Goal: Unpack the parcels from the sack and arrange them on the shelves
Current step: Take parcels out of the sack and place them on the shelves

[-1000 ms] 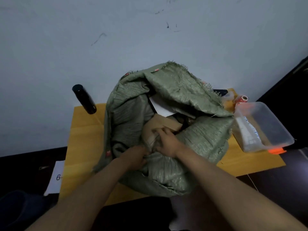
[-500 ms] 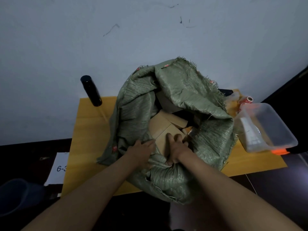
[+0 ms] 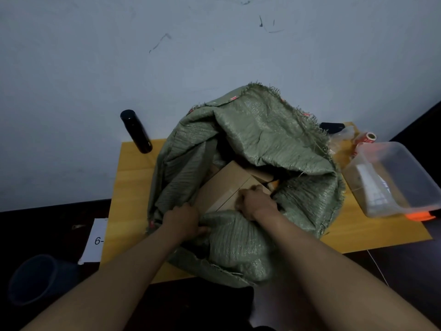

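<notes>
Head view: a green woven sack [image 3: 250, 163] sits on a yellow table [image 3: 133, 187], its frayed mouth gaping toward the camera. Inside the mouth lie brown cardboard parcels; the largest box [image 3: 222, 187] fills the near-left part of the opening, with smaller ones [image 3: 262, 176] tucked behind it at the far right.

The left hand [image 3: 185, 219] is at the sack's near rim, just left of the box, fingers curled around a fold of the green fabric and grasping it. The box's near-left corner rises directly beyond this hand, touching or almost touching the knuckles (the contact itself is hidden by fabric).

The right hand [image 3: 256, 201] is inside the mouth, set on the near-right edge of the box, fingers bent over that edge and gripping it. The box lies under and to the left of this hand; sack fabric bunches against the wrist on the right.

On the table to the far left of the sack stands a black bottle [image 3: 136, 131], well apart from both hands. To the right sits a clear tub [image 3: 391, 180] with an orange clip, and beyond it a red roll [image 3: 365, 139]. Left of the table, on the dark floor, lies a paper [image 3: 96, 240] marked "6-", with a dark bucket [image 3: 35, 278] nearer the camera.
</notes>
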